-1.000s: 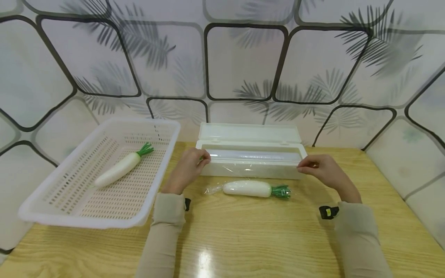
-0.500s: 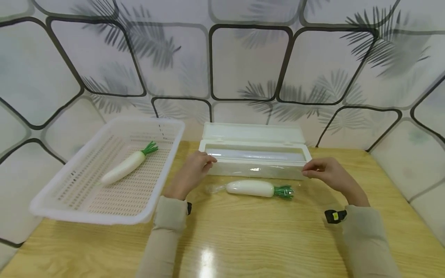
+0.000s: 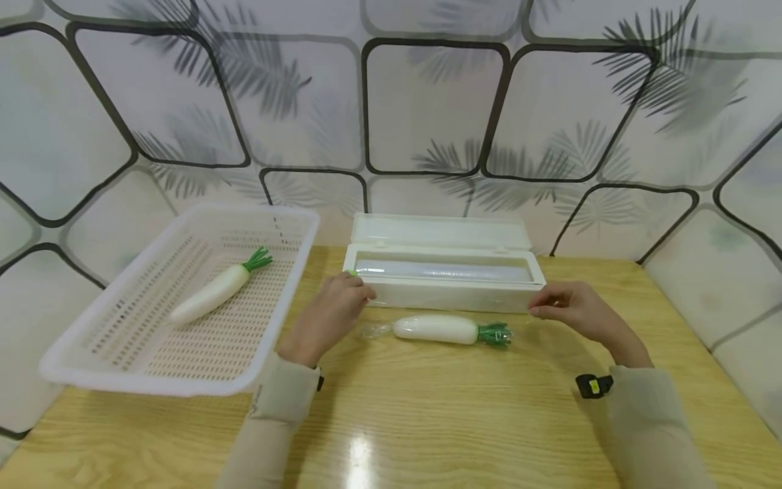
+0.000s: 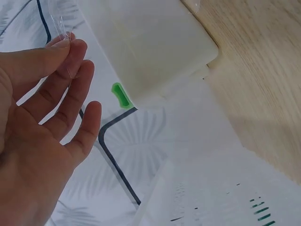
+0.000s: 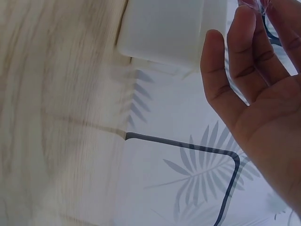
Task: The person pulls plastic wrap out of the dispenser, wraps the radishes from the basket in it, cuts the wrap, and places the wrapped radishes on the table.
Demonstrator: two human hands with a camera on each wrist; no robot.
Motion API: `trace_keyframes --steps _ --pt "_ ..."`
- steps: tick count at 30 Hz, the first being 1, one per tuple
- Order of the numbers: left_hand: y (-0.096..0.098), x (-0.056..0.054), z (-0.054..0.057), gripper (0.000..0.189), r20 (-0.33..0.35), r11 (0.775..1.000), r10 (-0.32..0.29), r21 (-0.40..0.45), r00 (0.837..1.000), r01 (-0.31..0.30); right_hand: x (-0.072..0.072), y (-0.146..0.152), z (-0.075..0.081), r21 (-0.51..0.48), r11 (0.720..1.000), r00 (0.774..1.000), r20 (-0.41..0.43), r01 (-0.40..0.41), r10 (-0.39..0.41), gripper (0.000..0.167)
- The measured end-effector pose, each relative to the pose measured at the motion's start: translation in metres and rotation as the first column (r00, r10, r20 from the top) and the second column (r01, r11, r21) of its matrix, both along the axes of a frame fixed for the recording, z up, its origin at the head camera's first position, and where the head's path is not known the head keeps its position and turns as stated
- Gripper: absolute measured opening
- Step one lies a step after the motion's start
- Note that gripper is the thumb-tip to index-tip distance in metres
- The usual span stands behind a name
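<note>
A white cling film dispenser box [image 3: 452, 297] stands at the back of the table, lid raised, with a film roll [image 3: 446, 272] inside. At its front left corner, my left hand [image 3: 326, 316] pinches clear cling film [image 4: 60, 21] between thumb and forefinger; the other fingers are loosely spread. Off the right end, my right hand [image 3: 583, 314] pinches the film's other corner at the top of the right wrist view. The film between the hands is barely visible. In front of the box lies a white radish [image 3: 434, 329] with green stems, wrapped in clear film.
On the left sits a white perforated plastic basket [image 3: 55, 370] holding another white radish [image 3: 210, 295], which shows no wrap. A green slider [image 4: 122, 95] sits at the box's left end. Behind the wooden table [image 3: 464, 421] rises a patterned wall covering [image 3: 434, 109].
Both hands have drawn a little toward me, away from the box, still pinching the film. The right hand has also shifted slightly outward. The box, radishes and basket have stayed put.
</note>
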State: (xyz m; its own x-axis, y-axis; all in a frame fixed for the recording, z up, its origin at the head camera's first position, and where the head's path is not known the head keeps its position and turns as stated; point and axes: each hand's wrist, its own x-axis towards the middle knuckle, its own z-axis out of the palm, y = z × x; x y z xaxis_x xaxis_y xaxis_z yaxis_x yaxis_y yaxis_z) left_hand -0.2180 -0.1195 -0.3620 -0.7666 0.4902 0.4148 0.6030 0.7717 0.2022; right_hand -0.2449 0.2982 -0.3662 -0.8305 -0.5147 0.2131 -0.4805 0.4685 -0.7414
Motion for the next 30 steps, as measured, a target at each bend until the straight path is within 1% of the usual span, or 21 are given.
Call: trace_keyframes --steps 4,9,12,14,17,20,22,28,30 --pt "0.0 0.006 0.001 0.014 -0.027 0.998 0.001 -0.063 1.0 -0.002 0.004 0.0 0.001 0.012 1.0 1.0 0.02 -0.014 0.013 0.007" --pt "-0.001 0.012 0.0 0.015 -0.077 0.989 0.004 -0.149 0.997 -0.015 0.01 0.002 0.001 0.026 0.999 0.999 0.004 -0.044 0.044 0.007" --pt "0.0 0.015 -0.002 0.016 -0.076 0.983 0.006 -0.183 0.997 -0.02 0.012 0.003 0.0 0.022 0.998 0.998 -0.006 -0.059 0.059 0.008" --pt "0.001 0.017 -0.004 0.017 -0.052 0.98 0.006 -0.198 0.999 -0.016 0.013 0.004 -0.002 0.02 0.997 0.997 -0.012 -0.072 0.073 0.008" --pt "0.002 0.019 -0.006 0.022 0.015 0.976 0.001 -0.218 1.0 0.002 0.014 0.004 -0.006 0.035 0.995 0.995 -0.022 -0.096 0.097 0.008" --pt "0.003 0.02 -0.009 0.026 0.081 0.97 -0.004 -0.241 0.997 0.023 0.015 0.004 -0.009 0.064 0.991 0.992 -0.018 -0.121 0.123 0.008" --pt "0.004 0.019 -0.012 0.025 0.114 0.967 -0.007 -0.253 0.993 0.036 0.014 0.003 -0.013 0.086 0.987 0.99 -0.005 -0.138 0.139 0.008" --pt "0.005 0.017 -0.022 0.018 0.136 0.958 -0.032 -0.278 0.99 0.069 0.012 -0.005 -0.02 0.177 0.968 0.984 0.021 -0.176 0.175 0.009" --pt "0.005 0.016 -0.025 0.015 0.152 0.958 -0.039 -0.275 0.988 0.08 0.012 -0.007 -0.021 0.196 0.963 0.983 0.057 -0.183 0.175 0.008"
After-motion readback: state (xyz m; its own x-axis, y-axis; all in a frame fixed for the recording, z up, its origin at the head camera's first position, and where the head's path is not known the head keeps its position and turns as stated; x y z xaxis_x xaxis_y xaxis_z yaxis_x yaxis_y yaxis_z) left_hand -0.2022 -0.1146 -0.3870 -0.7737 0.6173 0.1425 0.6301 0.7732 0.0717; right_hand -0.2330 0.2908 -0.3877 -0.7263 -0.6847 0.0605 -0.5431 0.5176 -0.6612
